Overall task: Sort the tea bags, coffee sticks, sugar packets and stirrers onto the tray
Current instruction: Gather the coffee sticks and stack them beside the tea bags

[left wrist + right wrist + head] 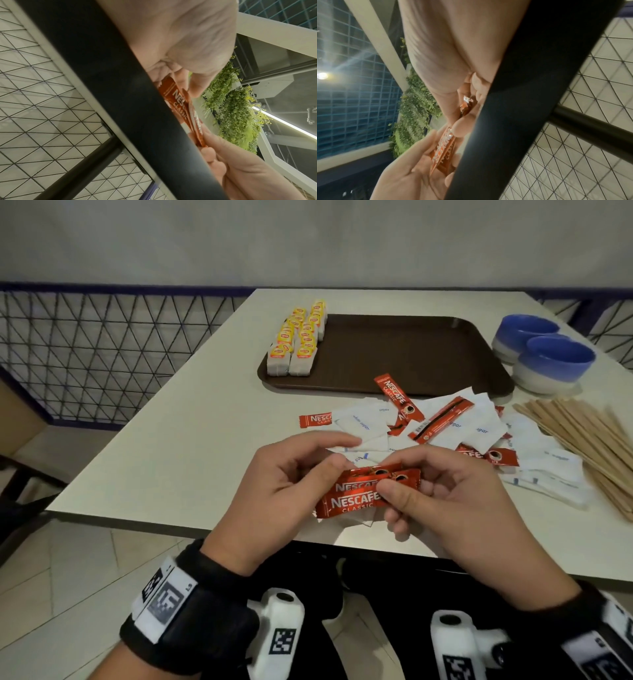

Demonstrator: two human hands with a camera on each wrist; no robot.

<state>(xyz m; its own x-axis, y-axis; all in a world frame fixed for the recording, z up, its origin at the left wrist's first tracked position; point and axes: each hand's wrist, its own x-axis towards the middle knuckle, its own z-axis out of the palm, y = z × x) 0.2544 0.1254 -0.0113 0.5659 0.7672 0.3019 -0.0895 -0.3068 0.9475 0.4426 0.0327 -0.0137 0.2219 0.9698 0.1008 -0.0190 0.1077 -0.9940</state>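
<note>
Both hands hold a small bundle of red Nescafe coffee sticks (356, 497) just above the table's near edge. My left hand (291, 474) grips the bundle's left end and my right hand (428, 494) pinches its right end with thumb on top. The wrist views show the same coffee sticks (181, 108) (444, 146) edge-on between the fingers. A brown tray (404, 354) lies further back, with yellow tea bags (298, 340) in two rows on its left end. Loose coffee sticks (399, 397), white sugar packets (363, 422) and wooden stirrers (579, 433) lie on the table.
Two blue and white bowls (551, 361) stand right of the tray. A black wire-mesh railing (102, 347) runs behind and left of the white table (171, 446). A chair seat (51, 446) sits left of the table.
</note>
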